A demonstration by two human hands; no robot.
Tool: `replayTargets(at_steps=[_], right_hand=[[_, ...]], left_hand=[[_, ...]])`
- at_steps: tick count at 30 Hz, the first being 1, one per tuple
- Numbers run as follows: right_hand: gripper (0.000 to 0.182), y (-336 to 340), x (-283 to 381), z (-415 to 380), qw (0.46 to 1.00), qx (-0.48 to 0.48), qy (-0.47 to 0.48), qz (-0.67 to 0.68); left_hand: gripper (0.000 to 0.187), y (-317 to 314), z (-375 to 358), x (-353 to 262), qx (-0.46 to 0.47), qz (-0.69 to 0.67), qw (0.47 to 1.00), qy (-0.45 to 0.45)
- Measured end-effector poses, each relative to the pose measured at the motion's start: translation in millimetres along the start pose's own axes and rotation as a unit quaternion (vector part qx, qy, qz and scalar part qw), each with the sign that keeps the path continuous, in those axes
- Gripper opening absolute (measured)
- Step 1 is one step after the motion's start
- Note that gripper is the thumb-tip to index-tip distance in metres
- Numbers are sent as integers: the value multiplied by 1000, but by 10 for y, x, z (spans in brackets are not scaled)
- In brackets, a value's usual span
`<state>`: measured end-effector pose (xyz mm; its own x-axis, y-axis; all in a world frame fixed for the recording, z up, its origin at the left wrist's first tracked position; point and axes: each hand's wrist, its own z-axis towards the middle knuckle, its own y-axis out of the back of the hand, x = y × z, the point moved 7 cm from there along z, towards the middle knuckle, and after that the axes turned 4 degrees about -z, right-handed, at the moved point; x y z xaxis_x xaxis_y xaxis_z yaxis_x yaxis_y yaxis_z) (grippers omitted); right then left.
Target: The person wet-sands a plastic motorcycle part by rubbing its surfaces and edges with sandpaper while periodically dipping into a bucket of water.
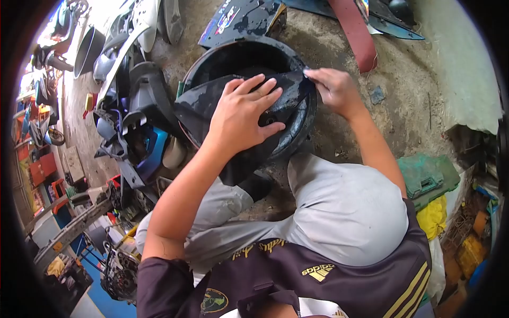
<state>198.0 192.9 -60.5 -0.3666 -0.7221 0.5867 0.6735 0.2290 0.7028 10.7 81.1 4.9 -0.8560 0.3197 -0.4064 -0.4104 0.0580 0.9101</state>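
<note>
A dark, wet plastic panel (201,103) lies tilted across a round black tub (254,41) between my knees. My left hand (241,114) rests on the panel's upper face, fingers spread and palm down. At the tub's right rim, my right hand (335,87) is closed in a pinch by the panel's pointed right end. Something small and bluish shows at its fingertips, too small to name. The inside of the tub is partly hidden under the panel and my left hand.
Black and blue motorcycle fairing parts (148,100) crowd the floor at left. Beyond the tub lies a stickered black panel (238,24), with a red strip (358,40) to its right. A green plastic case (427,177) sits at my right, beside a yellow bag (433,217).
</note>
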Motion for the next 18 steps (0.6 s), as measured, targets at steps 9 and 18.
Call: replayTargets(at_steps=[9,18], right_hand=[[18,-74,-62,43,999,-8,-31,24],[20,7,-83,-140,994,-58,-88,27]], left_hand=[[75,-94,-4,-50,47,48,998,-13],[77,-248,6,-201,90,124,988,29]])
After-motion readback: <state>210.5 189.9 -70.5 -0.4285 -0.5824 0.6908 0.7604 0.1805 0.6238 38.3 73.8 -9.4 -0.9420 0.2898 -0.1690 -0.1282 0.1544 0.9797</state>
